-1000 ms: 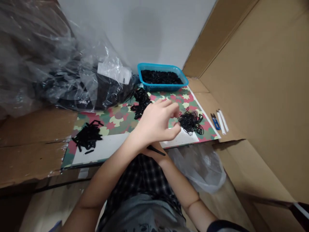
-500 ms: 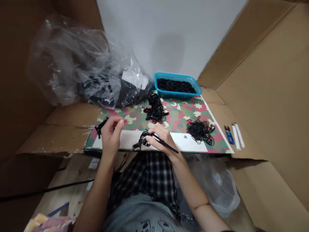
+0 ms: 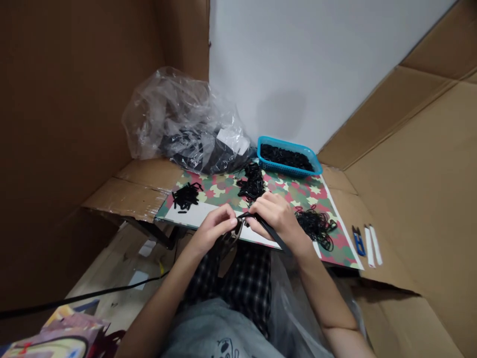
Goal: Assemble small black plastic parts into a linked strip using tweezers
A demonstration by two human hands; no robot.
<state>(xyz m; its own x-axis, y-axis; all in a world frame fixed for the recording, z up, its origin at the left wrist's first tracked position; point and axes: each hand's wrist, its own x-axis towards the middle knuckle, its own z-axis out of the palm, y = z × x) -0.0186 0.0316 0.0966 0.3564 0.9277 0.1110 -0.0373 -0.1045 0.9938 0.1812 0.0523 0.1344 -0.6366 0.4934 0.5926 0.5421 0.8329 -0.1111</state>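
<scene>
A black strip [image 3: 266, 227] is grasped by the right hand [image 3: 276, 221], the left hand [image 3: 212, 229] curled just beside it; the white bag label [image 3: 233, 141] beyond is unreadable.

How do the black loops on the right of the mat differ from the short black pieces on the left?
The tangle of thin black loops is fine, curling strands, while the heap of short black pieces is stubbier, straighter bits. The tangle is the larger spread and lies at the mat's right, near the blue-handled snips; the heap lies at the left. Both are black, loose on the camouflage-print mat.
</scene>
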